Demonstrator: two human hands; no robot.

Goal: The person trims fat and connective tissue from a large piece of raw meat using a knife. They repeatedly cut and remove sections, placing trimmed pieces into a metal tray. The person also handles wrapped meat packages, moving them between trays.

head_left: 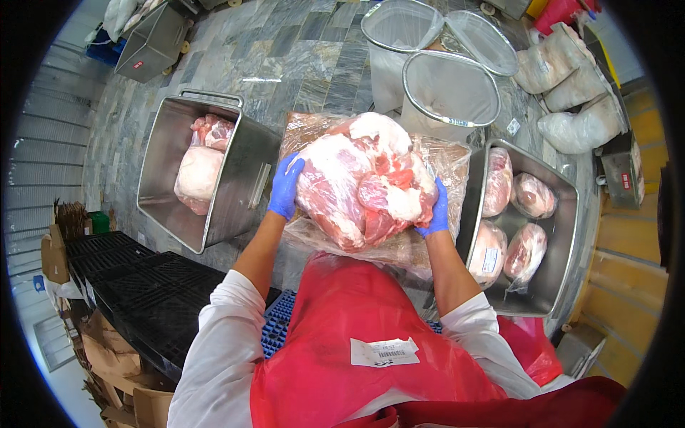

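Your blue-gloved left hand [287,187] and right hand [436,211], both part-open, clasped big raw meat cut [342,182] at opposite sides. Cut lay between them, neither nearer, no clear long axis, above plastic-wrapped load [303,130]; contact beneath hidden.

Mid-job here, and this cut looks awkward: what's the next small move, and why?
I'd probably ease the large pink-and-white raw meat cut toward the grey rectangular steel bin on the left: the blue-gloved left hand and right hand hold the cut's opposite sides, and that bin shows bare steel beside its meat pieces.
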